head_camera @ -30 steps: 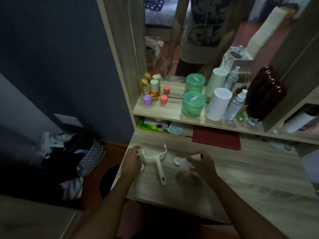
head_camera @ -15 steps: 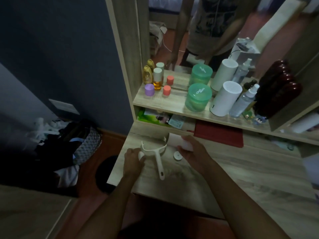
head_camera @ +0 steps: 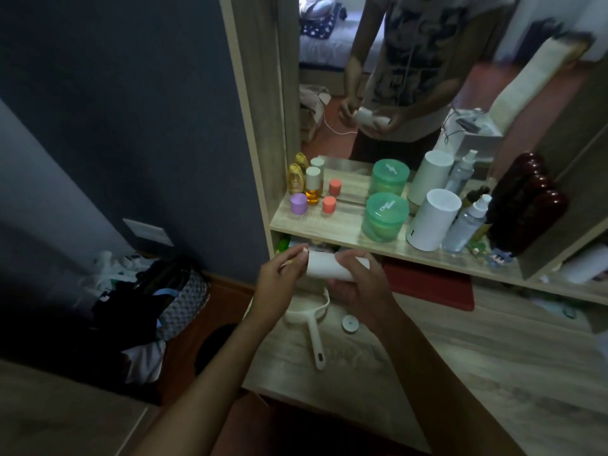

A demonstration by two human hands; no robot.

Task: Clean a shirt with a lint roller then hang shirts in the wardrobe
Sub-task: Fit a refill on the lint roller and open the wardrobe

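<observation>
White cylindrical lint roll is being held in the air above the pale wood-grain surface, right hand wrapping its fingers closed around the roll's right half while left hand is pinching at its left end. Below the hands, the white plastic roller handle with its forked frame is lying flat on the surface beside a small round white cap. Behind, a wooden shelf is carrying green lidded jars, a white cylinder and small bottles against a mirror, with a dark blue wall and a heap of clothes and bags on the floor at left.
</observation>
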